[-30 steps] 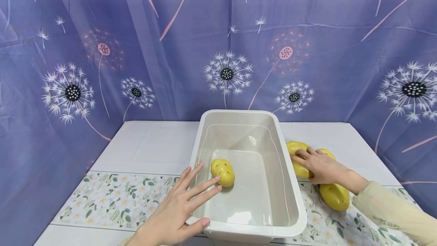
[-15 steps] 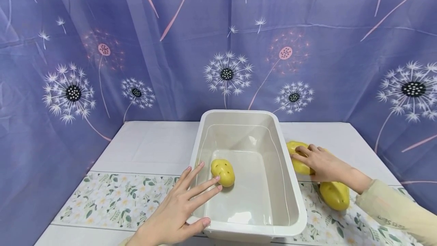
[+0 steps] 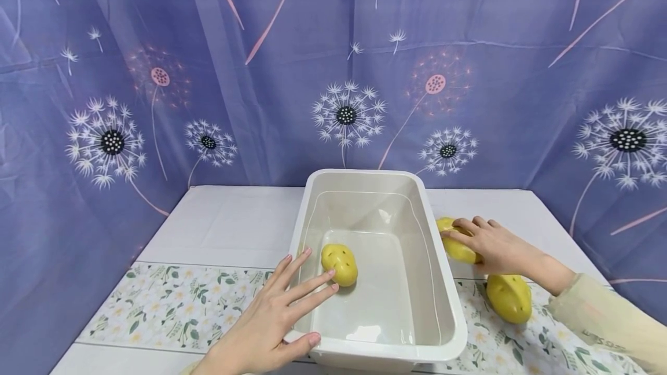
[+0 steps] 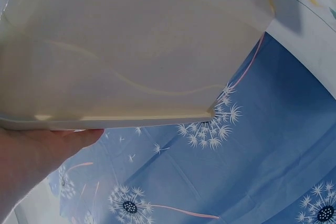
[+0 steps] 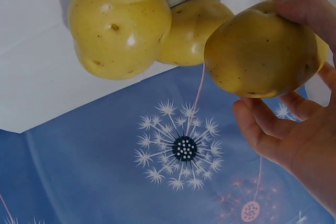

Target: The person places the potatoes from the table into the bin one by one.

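Observation:
In the head view a yellow potato (image 3: 340,264) lies inside a pale grey plastic tub (image 3: 451,300). My left hand (image 3: 271,314), fingers spread and straight, rests over the tub's near left rim, its fingertips reaching above the inside. Right of the tub, my right hand (image 3: 500,250) grips a potato (image 3: 462,251) between thumb and fingers. The right wrist view shows this held potato (image 5: 262,51) close up, beside several other potatoes. One more potato (image 3: 509,298) sits nearer me, below the right wrist. The right hand partly hides the group in the head view.
The white table (image 3: 234,219) carries a floral strip (image 3: 172,305). A purple-blue curtain with dandelion prints (image 3: 271,103) hangs behind and at the sides. The tub's tall right wall (image 3: 424,247) stands between the right hand and the potato inside.
My right hand has shifted slightly right and up over the potatoes, its fingers closing round one. A potato visible beyond that hand earlier is now hidden. My left hand has not moved.

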Demonstrator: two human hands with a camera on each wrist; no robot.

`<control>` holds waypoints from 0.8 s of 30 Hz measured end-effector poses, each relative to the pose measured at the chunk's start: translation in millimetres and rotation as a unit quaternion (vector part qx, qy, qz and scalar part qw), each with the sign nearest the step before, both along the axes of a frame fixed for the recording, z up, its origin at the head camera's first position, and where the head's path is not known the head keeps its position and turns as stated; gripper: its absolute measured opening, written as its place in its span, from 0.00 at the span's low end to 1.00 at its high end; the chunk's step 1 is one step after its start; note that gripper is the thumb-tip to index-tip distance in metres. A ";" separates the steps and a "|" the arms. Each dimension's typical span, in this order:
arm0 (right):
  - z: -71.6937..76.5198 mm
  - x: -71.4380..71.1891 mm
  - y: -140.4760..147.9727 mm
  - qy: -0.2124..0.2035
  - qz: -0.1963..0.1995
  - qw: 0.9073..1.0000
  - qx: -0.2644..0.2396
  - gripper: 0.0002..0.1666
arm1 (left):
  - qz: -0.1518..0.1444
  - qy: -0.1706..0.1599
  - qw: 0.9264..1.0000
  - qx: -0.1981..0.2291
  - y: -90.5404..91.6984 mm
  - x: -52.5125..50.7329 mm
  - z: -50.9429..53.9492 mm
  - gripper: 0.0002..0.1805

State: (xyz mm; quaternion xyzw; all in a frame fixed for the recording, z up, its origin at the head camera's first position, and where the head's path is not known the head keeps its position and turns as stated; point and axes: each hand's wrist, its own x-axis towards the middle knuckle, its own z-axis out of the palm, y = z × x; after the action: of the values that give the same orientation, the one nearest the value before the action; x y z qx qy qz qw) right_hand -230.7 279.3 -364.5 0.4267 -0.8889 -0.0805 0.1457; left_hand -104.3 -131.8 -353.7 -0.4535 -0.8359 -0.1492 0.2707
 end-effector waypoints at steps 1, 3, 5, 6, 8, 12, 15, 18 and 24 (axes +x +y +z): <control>0.9 0.3 0.0 -0.001 -0.001 1.000 0.000 0.47 | 0.000 0.000 1.000 0.000 0.0 0.0 -0.1 0.29; 2.3 0.7 0.4 -0.003 -0.004 1.000 0.001 0.48 | 0.000 -0.001 1.000 -0.001 -0.1 -0.1 -0.3 0.29; 3.6 0.9 0.9 -0.006 -0.007 1.000 0.001 0.48 | 0.001 0.000 1.000 -0.001 0.0 -0.1 -0.5 0.29; 4.2 0.9 1.2 -0.005 -0.008 1.000 0.001 0.48 | 0.000 0.000 1.000 -0.001 0.0 -0.1 -0.6 0.29; 5.8 1.0 1.7 -0.002 -0.010 1.000 0.002 0.48 | 0.001 0.001 1.000 -0.001 0.0 -0.1 -0.7 0.28; 11.0 1.5 2.0 0.005 -0.014 1.000 0.004 0.49 | -0.001 0.002 1.000 0.001 0.0 -0.1 -0.3 0.28; 16.1 1.0 2.3 0.009 -0.015 1.000 0.004 0.47 | -0.002 0.001 1.000 0.001 0.0 0.1 0.2 0.28; 20.5 -0.2 2.6 0.017 -0.010 1.000 -0.004 0.45 | 0.000 -0.002 1.000 0.000 0.0 0.4 0.5 0.28; 26.2 -0.4 3.2 0.030 -0.006 1.000 -0.006 0.45 | 0.002 -0.007 1.000 0.000 -0.4 0.7 0.3 0.28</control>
State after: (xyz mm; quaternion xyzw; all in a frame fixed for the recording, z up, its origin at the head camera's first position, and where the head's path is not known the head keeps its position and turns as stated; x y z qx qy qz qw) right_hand -231.1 282.5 -338.3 0.4182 -0.8871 -0.0886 0.1745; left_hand -103.6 -132.2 -353.5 -0.4511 -0.8386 -0.1518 0.2650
